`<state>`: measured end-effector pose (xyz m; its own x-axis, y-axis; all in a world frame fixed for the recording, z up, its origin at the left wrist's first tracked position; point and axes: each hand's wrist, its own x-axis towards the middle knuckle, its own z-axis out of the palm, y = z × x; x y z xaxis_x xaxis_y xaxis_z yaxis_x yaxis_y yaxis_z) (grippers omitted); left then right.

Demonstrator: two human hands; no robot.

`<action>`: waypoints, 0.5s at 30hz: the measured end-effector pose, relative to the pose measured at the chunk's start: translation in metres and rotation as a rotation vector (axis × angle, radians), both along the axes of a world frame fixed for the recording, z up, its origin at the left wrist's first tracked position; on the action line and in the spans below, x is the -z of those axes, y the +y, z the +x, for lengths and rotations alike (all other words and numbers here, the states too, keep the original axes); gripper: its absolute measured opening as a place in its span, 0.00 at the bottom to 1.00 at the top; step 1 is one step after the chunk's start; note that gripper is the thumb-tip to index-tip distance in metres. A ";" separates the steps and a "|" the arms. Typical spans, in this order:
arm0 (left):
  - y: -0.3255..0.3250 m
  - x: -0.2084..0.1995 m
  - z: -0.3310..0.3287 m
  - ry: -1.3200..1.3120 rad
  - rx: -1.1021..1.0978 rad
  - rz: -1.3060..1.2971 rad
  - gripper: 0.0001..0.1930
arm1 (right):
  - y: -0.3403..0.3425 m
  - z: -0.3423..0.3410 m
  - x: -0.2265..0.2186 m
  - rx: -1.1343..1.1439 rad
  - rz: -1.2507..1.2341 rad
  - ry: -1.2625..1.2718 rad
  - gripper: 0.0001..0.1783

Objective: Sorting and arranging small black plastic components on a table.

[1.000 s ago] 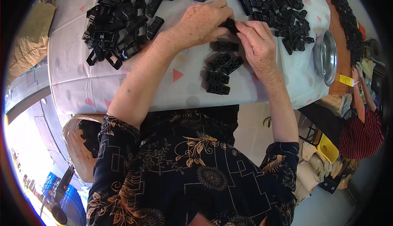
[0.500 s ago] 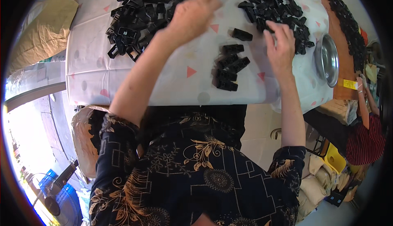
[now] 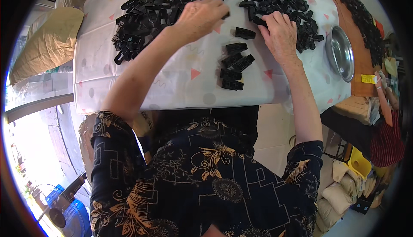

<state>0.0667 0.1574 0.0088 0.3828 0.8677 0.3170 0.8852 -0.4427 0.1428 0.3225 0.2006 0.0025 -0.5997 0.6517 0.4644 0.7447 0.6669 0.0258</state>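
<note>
My left hand (image 3: 201, 17) is at the right edge of the big left heap of black plastic pieces (image 3: 161, 11), fingers closed. The dark end of a black plastic piece (image 3: 226, 15) shows at its fingertips. My right hand (image 3: 282, 35) reaches to the near left side of the smaller right heap (image 3: 303, 20), thumb and fingers closing on a black plastic piece (image 3: 259, 21). Between my hands, several hollow, oblong black pieces lie in a loose column; a single piece (image 3: 245, 33) is at its far end, and a lower piece (image 3: 232, 84) is nearest me.
A steel bowl (image 3: 340, 53) stands at the right edge of the white patterned tablecloth (image 3: 167, 91). Beyond it, more black pieces (image 3: 361, 18) line a brown table, where another person's hand (image 3: 378, 84) is. Brown paper sacking (image 3: 49, 41) is at left, a blue fan (image 3: 69, 213) below.
My left hand has come slightly nearer and left, with a black piece now showing at its fingertips. My right hand has shifted left and its spread fingers have closed around a piece.
</note>
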 end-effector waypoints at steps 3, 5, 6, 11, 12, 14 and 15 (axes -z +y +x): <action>0.007 -0.001 0.031 -0.085 0.033 -0.020 0.12 | 0.002 0.002 -0.002 -0.019 0.025 0.099 0.13; 0.012 0.002 0.041 -0.143 0.061 -0.082 0.14 | 0.005 0.001 -0.002 -0.095 -0.142 0.406 0.13; 0.012 0.003 0.040 -0.148 0.060 -0.086 0.14 | 0.005 0.002 -0.002 -0.095 -0.146 0.401 0.13; 0.010 0.015 0.026 -0.289 -0.084 -0.134 0.19 | -0.004 -0.010 -0.015 -0.252 -0.341 0.473 0.14; 0.009 0.018 0.025 -0.291 -0.090 -0.140 0.19 | -0.002 -0.014 -0.014 -0.255 -0.350 0.471 0.14; 0.009 0.022 0.024 -0.255 -0.050 -0.120 0.19 | 0.001 -0.018 -0.012 -0.315 -0.290 0.391 0.14; 0.009 0.024 0.025 -0.261 -0.054 -0.127 0.19 | 0.002 -0.018 -0.012 -0.316 -0.298 0.386 0.14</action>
